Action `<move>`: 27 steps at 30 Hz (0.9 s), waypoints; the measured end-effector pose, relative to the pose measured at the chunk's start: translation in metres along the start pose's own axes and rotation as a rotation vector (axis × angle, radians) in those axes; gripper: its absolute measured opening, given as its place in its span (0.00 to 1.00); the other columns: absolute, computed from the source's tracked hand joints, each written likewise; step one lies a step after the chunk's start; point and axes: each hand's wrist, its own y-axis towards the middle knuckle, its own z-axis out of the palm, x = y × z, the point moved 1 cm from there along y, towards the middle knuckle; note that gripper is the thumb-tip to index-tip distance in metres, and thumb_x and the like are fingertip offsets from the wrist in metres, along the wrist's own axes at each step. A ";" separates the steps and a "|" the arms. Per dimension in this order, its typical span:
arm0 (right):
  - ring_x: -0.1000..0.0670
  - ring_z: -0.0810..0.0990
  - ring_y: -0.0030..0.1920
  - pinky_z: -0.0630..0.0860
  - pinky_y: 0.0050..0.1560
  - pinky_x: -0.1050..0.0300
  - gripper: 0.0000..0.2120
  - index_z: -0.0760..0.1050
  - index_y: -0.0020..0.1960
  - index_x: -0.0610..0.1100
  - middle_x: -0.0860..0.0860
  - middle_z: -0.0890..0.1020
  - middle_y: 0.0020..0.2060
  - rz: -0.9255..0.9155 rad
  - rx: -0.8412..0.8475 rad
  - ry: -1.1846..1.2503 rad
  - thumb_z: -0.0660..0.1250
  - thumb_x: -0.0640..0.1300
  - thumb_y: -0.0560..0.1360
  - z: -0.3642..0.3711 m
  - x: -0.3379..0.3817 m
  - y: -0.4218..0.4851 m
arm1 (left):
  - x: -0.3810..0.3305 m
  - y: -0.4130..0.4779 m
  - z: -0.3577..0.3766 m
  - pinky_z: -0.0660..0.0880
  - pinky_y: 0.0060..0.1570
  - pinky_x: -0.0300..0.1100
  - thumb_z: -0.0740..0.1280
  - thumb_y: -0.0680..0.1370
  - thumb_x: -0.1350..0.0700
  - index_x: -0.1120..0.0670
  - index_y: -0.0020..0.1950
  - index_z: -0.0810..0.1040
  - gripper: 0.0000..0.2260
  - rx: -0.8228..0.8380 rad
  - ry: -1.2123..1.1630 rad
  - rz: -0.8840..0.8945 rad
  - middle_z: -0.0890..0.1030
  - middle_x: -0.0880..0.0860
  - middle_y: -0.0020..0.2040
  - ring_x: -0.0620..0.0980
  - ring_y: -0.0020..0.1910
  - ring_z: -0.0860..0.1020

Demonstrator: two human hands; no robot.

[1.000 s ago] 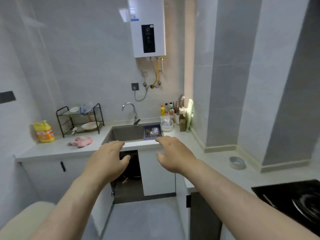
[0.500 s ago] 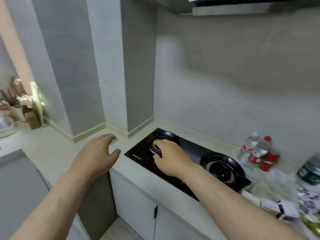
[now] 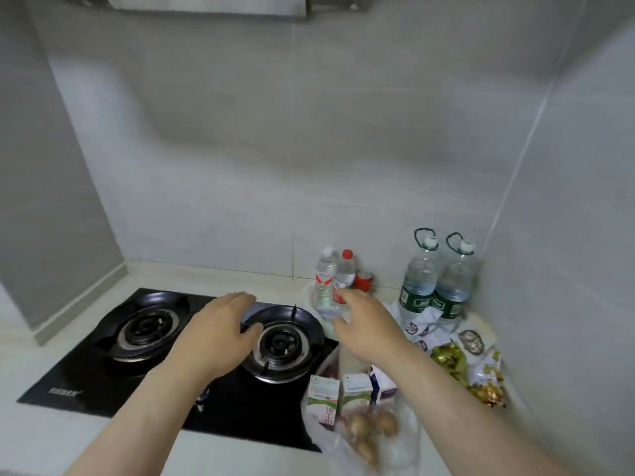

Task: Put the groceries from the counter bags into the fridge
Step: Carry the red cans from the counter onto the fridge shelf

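Groceries lie on the counter right of a black gas hob (image 3: 137, 338). Two small water bottles (image 3: 335, 280) and a red can (image 3: 363, 280) stand at the back, in a clear bag. Two large green-labelled water bottles (image 3: 436, 286) stand in the corner. Near the front, white-and-green cartons (image 3: 338, 395) and brown round items (image 3: 372, 429) sit in a clear plastic bag (image 3: 405, 451). Gold-wrapped sweets (image 3: 460, 365) and snack packets (image 3: 421, 326) lie at the right. My left hand (image 3: 220, 333) hovers over the right burner, fingers relaxed, empty. My right hand (image 3: 366, 322) reaches towards the small bottles, fingers loose, holding nothing.
A range hood (image 3: 206, 6) hangs overhead. Grey tiled walls close the counter at the back and right. Pale counter (image 3: 51, 438) runs in front of and left of the hob. The fridge is out of view.
The view has swung right from the sink, past the hob, to the grocery corner. Both hands stayed outstretched and empty, now over the right burner and the bags.
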 end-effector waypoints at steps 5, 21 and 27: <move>0.46 0.73 0.66 0.70 0.63 0.53 0.21 0.69 0.70 0.45 0.47 0.75 0.66 0.056 -0.011 -0.037 0.64 0.45 0.78 -0.020 -0.064 0.018 | -0.023 0.043 0.034 0.63 0.68 0.43 0.63 0.79 0.48 0.51 0.74 0.66 0.25 0.023 0.013 0.000 0.67 0.48 0.74 0.49 0.72 0.64; 0.44 0.74 0.65 0.71 0.63 0.52 0.22 0.69 0.69 0.45 0.46 0.75 0.65 0.211 0.055 0.031 0.65 0.44 0.76 0.005 -0.151 0.106 | -0.027 0.152 0.143 0.68 0.65 0.47 0.67 0.73 0.40 0.52 0.72 0.69 0.30 0.268 -0.053 0.036 0.72 0.49 0.69 0.51 0.67 0.70; 0.43 0.73 0.66 0.67 0.57 0.58 0.25 0.66 0.72 0.43 0.43 0.75 0.65 0.315 0.026 0.059 0.66 0.40 0.76 0.027 -0.178 0.173 | 0.006 0.207 0.199 0.68 0.61 0.44 0.70 0.73 0.43 0.53 0.69 0.71 0.28 0.344 -0.070 0.088 0.75 0.51 0.65 0.51 0.65 0.71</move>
